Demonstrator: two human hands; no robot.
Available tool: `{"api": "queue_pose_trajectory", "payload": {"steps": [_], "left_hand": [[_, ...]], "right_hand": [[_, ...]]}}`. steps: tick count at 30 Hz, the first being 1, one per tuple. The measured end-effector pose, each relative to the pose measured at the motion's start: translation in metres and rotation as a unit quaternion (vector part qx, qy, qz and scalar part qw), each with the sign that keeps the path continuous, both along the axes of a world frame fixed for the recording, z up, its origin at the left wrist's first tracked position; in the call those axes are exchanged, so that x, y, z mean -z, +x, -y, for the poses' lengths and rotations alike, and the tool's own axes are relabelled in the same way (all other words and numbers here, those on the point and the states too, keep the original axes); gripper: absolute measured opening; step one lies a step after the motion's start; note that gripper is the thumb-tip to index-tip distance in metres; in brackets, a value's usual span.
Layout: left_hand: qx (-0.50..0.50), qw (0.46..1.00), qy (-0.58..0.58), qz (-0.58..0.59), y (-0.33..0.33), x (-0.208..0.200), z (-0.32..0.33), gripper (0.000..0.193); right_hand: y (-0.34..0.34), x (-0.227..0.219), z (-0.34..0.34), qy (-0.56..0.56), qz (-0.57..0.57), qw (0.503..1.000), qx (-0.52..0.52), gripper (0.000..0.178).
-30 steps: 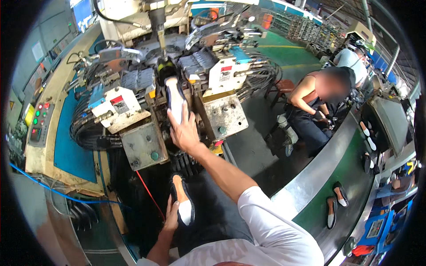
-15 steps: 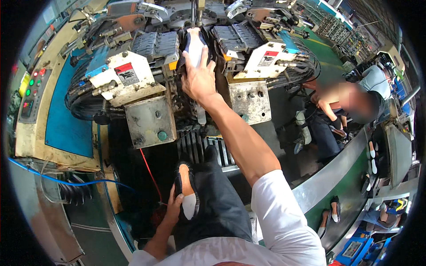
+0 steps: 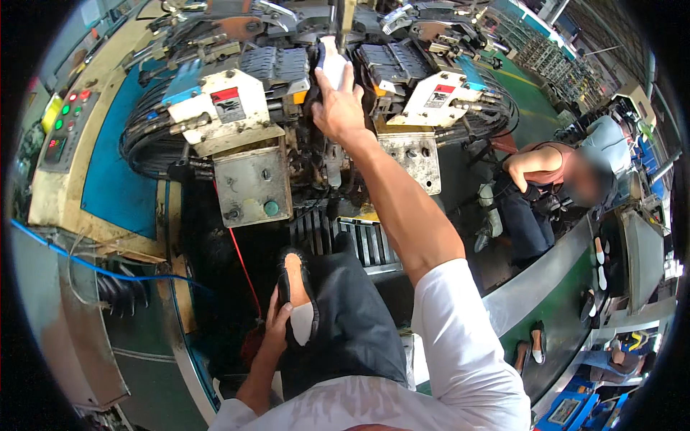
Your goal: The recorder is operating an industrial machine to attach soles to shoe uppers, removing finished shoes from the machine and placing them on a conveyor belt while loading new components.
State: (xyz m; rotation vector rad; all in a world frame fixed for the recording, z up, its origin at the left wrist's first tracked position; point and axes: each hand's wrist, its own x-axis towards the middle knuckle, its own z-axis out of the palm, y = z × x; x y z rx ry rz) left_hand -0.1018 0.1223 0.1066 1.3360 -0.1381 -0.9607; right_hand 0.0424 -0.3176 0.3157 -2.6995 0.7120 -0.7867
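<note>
Black shoe held lengthwise, tan end forward, in left hand; right hand splayed.

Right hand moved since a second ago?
Yes, forward. The right hand now has its fingertips past the left orange tab; a second ago they were short of it.

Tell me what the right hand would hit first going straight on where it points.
The right hand appears to rest on the farther shoe; straight on along it, the upright metal rod likely comes first, though depth is unclear.
</note>
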Motion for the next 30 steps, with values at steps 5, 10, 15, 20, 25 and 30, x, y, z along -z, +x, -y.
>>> {"api": "queue_pose_trajectory", "payload": {"steps": [5,10,15,20,25,30], "left_hand": [[-0.087,0.994,-0.066,0.001,-0.014,-0.018,-0.049,0.076],[-0.185,0.980,-0.069,-0.023,-0.029,-0.019,-0.105,0.085],[-0.304,0.952,0.020,0.015,-0.045,-0.024,-0.182,0.098],[-0.464,0.870,0.092,0.139,-0.094,-0.051,-0.289,0.092],[-0.590,0.789,0.130,0.112,-0.180,-0.060,-0.395,0.094],[-0.706,0.635,0.304,0.077,-0.265,-0.064,-0.472,0.107]], "right_hand": [[-0.055,0.060,-0.056,-0.015,0.143,0.985,-0.090,0.079],[-0.170,0.248,-0.126,0.087,-0.115,0.986,-0.081,0.065],[-0.253,0.306,-0.193,0.023,-0.266,0.960,-0.083,0.060],[-0.241,0.335,-0.158,0.055,-0.176,0.956,-0.230,0.054],[-0.227,0.360,-0.120,-0.070,-0.200,0.930,-0.300,0.056],[-0.215,0.368,-0.129,-0.027,-0.204,0.941,-0.269,0.058]]}}
